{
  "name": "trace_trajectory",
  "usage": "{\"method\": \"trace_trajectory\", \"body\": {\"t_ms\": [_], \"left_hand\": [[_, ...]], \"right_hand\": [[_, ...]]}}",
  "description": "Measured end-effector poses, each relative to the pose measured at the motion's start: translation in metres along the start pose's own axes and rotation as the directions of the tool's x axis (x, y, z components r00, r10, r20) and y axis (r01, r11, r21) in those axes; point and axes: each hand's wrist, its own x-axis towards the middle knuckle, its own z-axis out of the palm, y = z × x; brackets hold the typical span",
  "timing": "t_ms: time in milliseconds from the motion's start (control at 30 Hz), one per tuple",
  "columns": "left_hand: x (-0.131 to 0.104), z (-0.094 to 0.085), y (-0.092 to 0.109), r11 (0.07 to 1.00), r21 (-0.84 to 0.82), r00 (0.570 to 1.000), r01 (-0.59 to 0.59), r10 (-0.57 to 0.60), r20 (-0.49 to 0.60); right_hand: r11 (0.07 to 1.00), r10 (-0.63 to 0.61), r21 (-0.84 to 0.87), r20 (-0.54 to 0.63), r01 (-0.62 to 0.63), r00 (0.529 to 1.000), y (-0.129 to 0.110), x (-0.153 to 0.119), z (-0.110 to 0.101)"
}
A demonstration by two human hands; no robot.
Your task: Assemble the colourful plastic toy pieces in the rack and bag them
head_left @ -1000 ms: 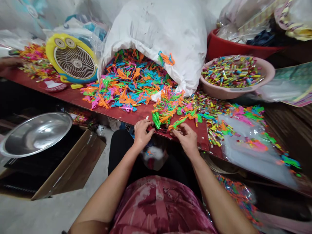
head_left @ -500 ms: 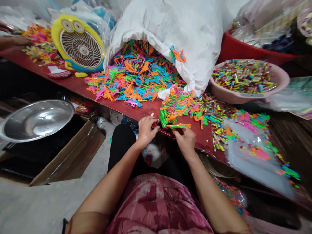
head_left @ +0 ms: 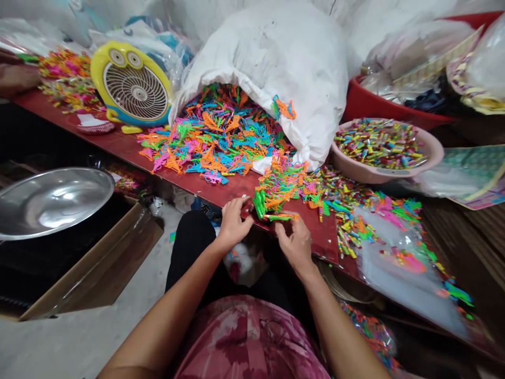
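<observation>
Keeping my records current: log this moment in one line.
Left hand: open, by red table | Right hand: at green-and-orange piece, grip unclear | Lined-up pieces: beyond hands

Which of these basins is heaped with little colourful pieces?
The pale pink basin on the right; the red tub behind holds plastic bags, the metal basin at left shows bare metal.

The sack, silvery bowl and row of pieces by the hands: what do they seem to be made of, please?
Sack: matt white, perhaps woven plastic or cloth, as its mouth folds softly.
Bowl: probably polished metal, perhaps steel, given its silvery reflections.
Pieces: likely moulded plastic, vivid and repeated in shape; their finish is too small to judge.
</observation>
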Motion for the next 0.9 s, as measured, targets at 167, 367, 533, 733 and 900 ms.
{"method": "trace_trajectory", "body": {"t_ms": [167, 367, 533, 733, 900], "left_hand": [[0.017, -0.008, 0.033, 0.968, -0.23, 0.985, -0.1, 0.063, -0.163], [0.035, 0.0, 0.042, 0.963, -0.27, 0.98, -0.009, -0.045, -0.195], [0.03, 0.003, 0.037, 0.964, -0.266, 0.976, 0.03, -0.086, -0.201], [0.032, -0.002, 0.041, 0.968, -0.25, 0.989, -0.001, -0.036, -0.143], [0.034, -0.009, 0.043, 0.975, -0.218, 0.995, -0.045, 0.024, -0.098]], "right_hand": [[0.98, -0.047, 0.193, 0.042, 0.038, 0.998, 0.006, 0.007, -0.003], [0.97, -0.124, 0.217, 0.06, 0.108, 0.99, 0.018, 0.011, -0.004], [0.984, -0.158, 0.093, 0.067, 0.151, 0.985, 0.02, 0.013, -0.002], [0.972, -0.231, -0.022, 0.098, 0.234, 0.968, 0.014, 0.01, 0.0], [0.968, -0.232, -0.061, 0.145, 0.243, 0.962, 0.01, 0.012, -0.001]]}}
